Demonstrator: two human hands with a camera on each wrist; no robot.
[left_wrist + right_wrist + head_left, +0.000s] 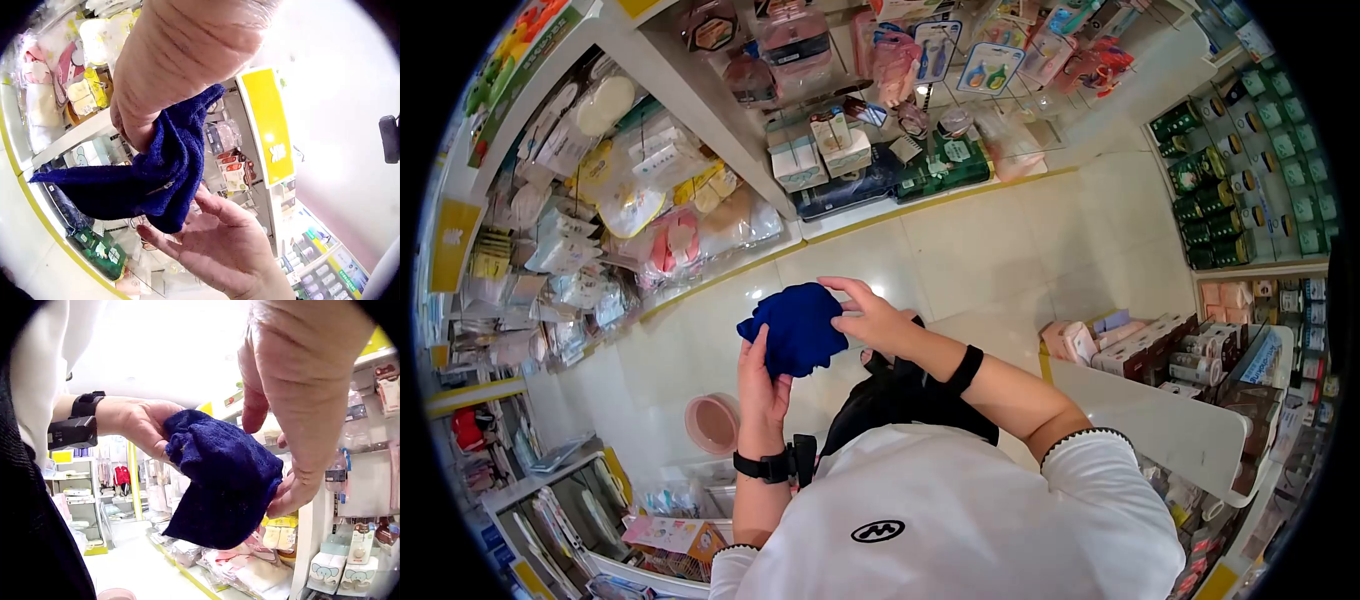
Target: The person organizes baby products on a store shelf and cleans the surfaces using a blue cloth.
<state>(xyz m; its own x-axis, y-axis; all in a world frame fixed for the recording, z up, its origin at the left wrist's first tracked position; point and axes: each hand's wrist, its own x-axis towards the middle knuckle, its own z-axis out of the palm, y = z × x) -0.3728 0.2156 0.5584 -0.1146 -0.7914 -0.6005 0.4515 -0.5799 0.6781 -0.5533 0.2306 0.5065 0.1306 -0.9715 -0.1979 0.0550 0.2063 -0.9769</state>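
A dark blue terry towel (797, 330), bunched and folded, hangs in front of the person's body above the floor. The left hand (764, 385) grips its near left side, thumb lying over the cloth. At the opposite edge is the right hand (875, 318), its thumb and fingers spread apart, with fingertips right at the cloth. In the left wrist view, the right hand (228, 250) sits palm up under the towel (162, 169), where a small pale mark shows. A loose flap of the towel (219, 512) droops downward in the right wrist view.
Shop shelves of packaged goods (670, 190) run along the left and front. A pink bucket (713, 423) stands on the tiled floor (880, 255). To the right, a white table (1160, 415) bears boxes, with green packs (1200, 200) shelved beyond.
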